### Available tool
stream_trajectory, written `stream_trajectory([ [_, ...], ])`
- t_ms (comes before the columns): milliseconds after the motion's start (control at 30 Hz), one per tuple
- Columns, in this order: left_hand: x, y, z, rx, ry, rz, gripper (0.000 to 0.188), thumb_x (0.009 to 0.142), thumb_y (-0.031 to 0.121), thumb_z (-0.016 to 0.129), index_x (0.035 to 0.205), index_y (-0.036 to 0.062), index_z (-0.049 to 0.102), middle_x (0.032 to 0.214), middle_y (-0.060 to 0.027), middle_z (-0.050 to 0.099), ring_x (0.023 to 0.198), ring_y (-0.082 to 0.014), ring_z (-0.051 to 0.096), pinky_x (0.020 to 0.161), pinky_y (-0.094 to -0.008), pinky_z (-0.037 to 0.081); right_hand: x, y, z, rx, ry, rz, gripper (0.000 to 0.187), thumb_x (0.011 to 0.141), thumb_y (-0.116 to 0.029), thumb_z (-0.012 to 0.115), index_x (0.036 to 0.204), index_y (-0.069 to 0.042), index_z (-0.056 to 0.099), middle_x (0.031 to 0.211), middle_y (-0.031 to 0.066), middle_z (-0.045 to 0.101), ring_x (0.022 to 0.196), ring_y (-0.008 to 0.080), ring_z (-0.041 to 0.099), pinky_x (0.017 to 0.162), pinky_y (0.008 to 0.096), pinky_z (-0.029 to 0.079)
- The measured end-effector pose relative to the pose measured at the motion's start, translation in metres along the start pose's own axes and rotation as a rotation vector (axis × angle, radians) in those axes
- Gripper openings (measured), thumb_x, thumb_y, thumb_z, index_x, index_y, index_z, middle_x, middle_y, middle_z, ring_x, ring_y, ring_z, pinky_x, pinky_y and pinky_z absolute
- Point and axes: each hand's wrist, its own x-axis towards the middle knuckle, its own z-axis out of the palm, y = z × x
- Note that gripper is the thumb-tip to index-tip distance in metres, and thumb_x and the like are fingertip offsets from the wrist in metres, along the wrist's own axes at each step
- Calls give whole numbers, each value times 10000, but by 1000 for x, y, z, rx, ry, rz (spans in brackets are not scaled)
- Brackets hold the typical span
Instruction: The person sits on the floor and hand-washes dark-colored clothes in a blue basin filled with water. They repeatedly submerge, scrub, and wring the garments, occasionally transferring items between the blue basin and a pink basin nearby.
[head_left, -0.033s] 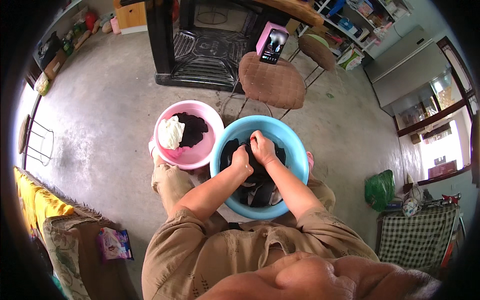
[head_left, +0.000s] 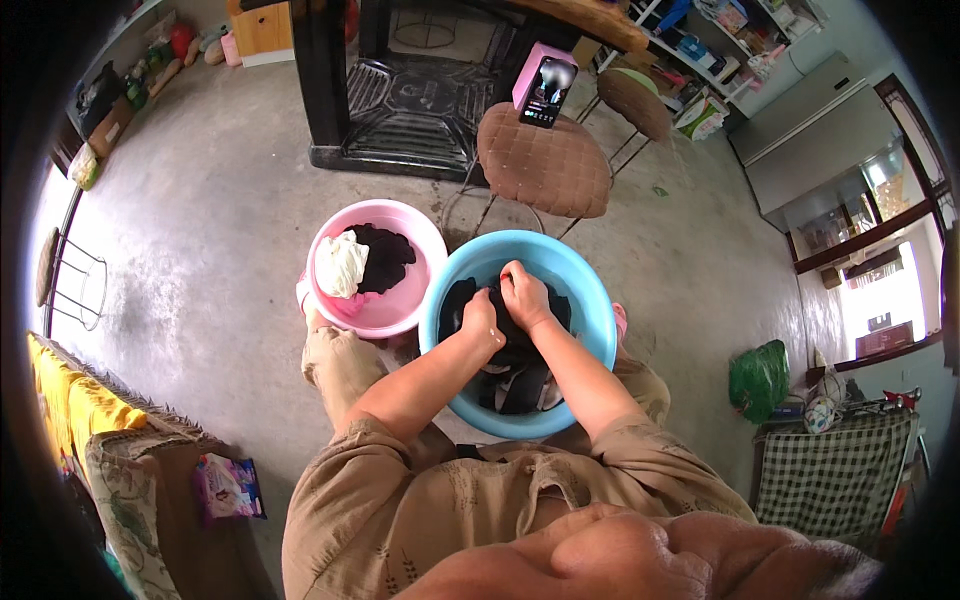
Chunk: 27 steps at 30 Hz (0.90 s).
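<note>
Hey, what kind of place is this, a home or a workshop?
Probably a home's living or utility room: blue basin and pink basin of laundry on a concrete floor, padded stool, cluttered shelves.

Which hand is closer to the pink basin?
Left. The left hand grips dark cloth in the blue basin, on the side next to the pink basin. The right hand is beside it, farther from the pink basin.
</note>
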Motion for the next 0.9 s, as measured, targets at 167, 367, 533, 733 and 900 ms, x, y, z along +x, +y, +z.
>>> stream_trajectory([
  [167, -11, 9, 8, -15, 3, 94, 386, 899, 290, 449, 1169, 24, 521, 1211, -100, 548, 1117, -255, 498, 977, -351, 366, 5, 41, 32, -213, -96, 78, 117, 821, -167, 518, 910, -91, 514, 763, 181, 608, 712, 387, 589, 620, 479, 472],
  [367, -26, 14, 17, 51, -58, -54, 363, 857, 286, 515, 1109, 26, 534, 1161, -101, 562, 1056, -227, 518, 954, -326, 365, -3, 88, 69, -636, 31, -68, 139, 818, -210, 527, 928, -124, 524, 765, 108, 565, 748, 299, 597, 614, 378, 497],
  [533, -22, 16, 16, 124, 0, -1, 358, 848, 295, 519, 1110, 52, 540, 1137, -100, 571, 1048, -233, 525, 941, -353, 377, -1, 78, 65, -377, 46, 45, 153, 835, -155, 514, 957, -67, 546, 839, 135, 585, 846, 251, 565, 724, 316, 454],
  [733, -15, 18, 6, 10, -147, -16, 350, 863, 341, 480, 1072, 64, 524, 1070, -109, 565, 996, -230, 524, 908, -374, 391, -21, 2, -4, 755, -182, 177, 84, 836, -94, 553, 839, -29, 500, 829, 65, 561, 801, 118, 493, 724, 268, 399],
  [900, -28, 25, 12, 96, -83, -81, 340, 841, 362, 502, 963, 45, 499, 844, -124, 564, 797, -262, 539, 770, -406, 444, -47, -88, -49, 489, -58, 32, 166, 785, -81, 605, 814, -9, 458, 758, 112, 525, 706, 214, 529, 666, 304, 432],
])
